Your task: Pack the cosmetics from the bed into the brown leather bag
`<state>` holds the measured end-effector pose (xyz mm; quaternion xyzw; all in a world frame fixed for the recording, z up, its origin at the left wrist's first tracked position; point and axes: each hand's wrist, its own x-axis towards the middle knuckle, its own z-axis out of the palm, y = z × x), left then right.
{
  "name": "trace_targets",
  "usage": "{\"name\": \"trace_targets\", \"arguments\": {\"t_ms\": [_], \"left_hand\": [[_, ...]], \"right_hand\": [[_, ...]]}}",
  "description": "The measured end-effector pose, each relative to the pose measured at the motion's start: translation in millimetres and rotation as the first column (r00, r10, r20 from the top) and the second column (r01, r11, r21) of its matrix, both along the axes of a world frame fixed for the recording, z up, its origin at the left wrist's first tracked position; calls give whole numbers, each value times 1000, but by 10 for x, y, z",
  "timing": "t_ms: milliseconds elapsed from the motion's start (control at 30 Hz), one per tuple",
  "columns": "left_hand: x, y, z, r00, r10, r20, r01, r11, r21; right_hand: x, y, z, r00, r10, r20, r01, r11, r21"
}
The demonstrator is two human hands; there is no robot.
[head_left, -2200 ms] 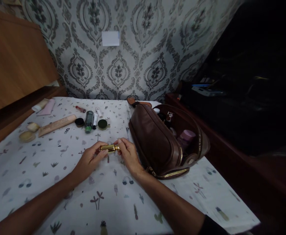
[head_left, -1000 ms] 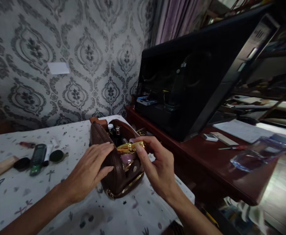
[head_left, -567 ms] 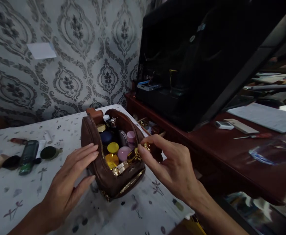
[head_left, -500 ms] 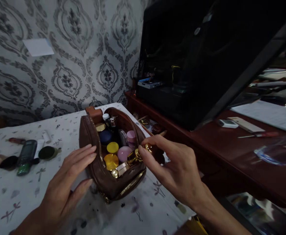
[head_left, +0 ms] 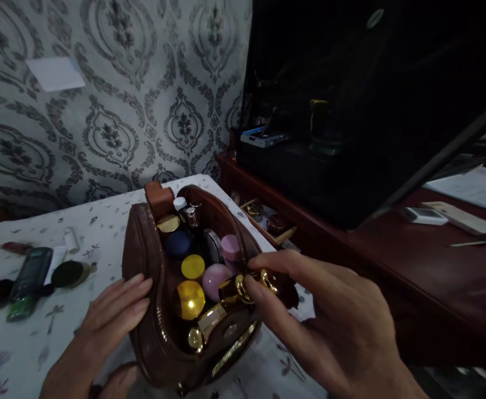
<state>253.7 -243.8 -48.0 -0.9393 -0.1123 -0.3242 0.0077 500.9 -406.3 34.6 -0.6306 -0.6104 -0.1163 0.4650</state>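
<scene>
An unzipped brown bag (head_left: 143, 332) stands on the patterned white cloth. It holds several jars and bottles, among them a blue lid (head_left: 178, 243), a yellow lid (head_left: 193, 267), a shiny gold lid (head_left: 190, 300) and a pink round lid (head_left: 216, 281). My left hand (head_left: 101, 332) rests its fingertips against the bag's left side, fingers apart from the thumb. At the right rim, the thumb and forefinger of my right hand (head_left: 321, 316) pinch the bag's edge beside gold hardware (head_left: 245, 288).
Left on the cloth (head_left: 76, 221) lie a green bottle (head_left: 30, 282), a dark-lidded jar (head_left: 70, 273) and a white tube (head_left: 71, 240). A large black case (head_left: 351, 111) stands on the red-brown desk (head_left: 392, 260), above an open drawer (head_left: 267, 221).
The view has moved closer to the bag, so the bag and both hands look larger. Both hands keep nearly the same places on the bag.
</scene>
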Motion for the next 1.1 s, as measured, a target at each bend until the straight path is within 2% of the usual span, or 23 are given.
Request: {"name": "trace_targets", "arguments": {"t_ms": [100, 167, 267, 400, 600, 700, 900, 1100], "left_hand": [[-6, 63, -100, 997, -31, 67, 32, 999, -19], [19, 48, -68, 995, -39, 90, 38, 999, 14], [65, -22, 93, 995, -71, 73, 66, 995, 80], [64, -81, 325, 997, -69, -32, 72, 990, 121], [22, -118, 532, 991, -115, -75, 126, 977, 169], [32, -142, 555, 989, -105, -104, 126, 967, 220], [43, -154, 505, 998, -67, 18, 58, 944, 324], [89, -223, 564, 999, -54, -2, 51, 934, 354]], "right_hand": [[15, 2, -10, 1000, 9, -5, -9, 1000, 19], [25, -1, -12, 1000, 15, -13, -14, 1000, 24], [34, -7, -9, 999, 29, -21, -29, 999, 34], [26, -15, 3, 1000, 20, -23, -19, 1000, 14], [8, 0, 55, 1000, 0, -25, 1, 1000, 7], [21, 15, 74, 999, 8, -35, -7, 1000, 11], [68, 13, 44, 999, 21, -27, -21, 1000, 4], [118, 50, 41, 1000, 14, 20, -14, 1000, -6]]}}
